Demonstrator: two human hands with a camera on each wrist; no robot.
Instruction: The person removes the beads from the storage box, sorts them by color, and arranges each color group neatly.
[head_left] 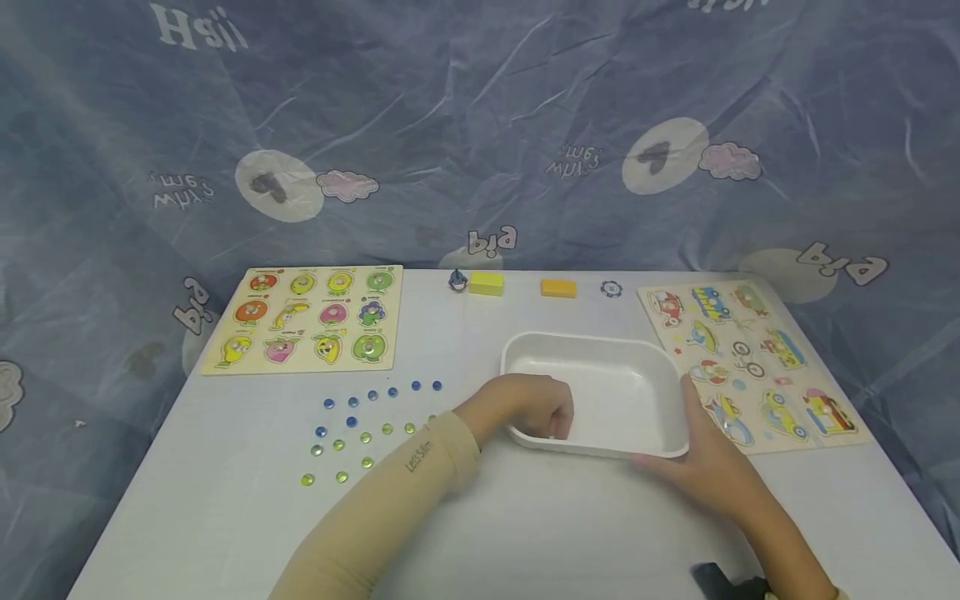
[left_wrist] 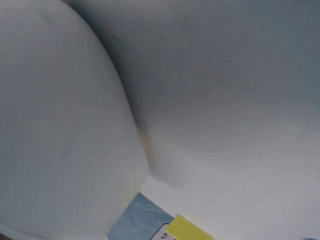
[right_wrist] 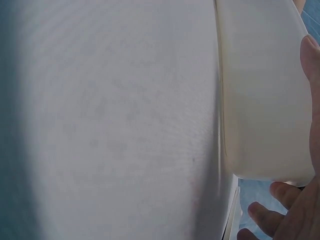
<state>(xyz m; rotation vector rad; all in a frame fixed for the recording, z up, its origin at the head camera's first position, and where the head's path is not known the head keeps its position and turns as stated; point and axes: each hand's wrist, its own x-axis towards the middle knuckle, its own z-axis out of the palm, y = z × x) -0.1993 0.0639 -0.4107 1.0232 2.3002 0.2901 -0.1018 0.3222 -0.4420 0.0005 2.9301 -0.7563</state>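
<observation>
A white plastic tray (head_left: 626,400) stands on the white table in the head view. My right hand (head_left: 712,462) grips its near right corner, thumb along the near side and fingers round the right end. In the right wrist view the thumb (right_wrist: 311,55) lies against the tray's pale side wall (right_wrist: 265,100). My left hand (head_left: 534,406) reaches over the near left rim, its fingers curled downward inside the tray. I cannot tell whether anything is between its fingertips. Left of that forearm lie blue glass beads (head_left: 372,395) and green glass beads (head_left: 365,437) in loose rows.
A fruit puzzle board (head_left: 318,304) lies at the back left, a vehicle puzzle board (head_left: 720,333) at the right, by the tray. Along the back edge are a small blue figure (head_left: 457,281), a yellow block (head_left: 486,284), an orange block (head_left: 558,288) and a gear-shaped piece (head_left: 611,289).
</observation>
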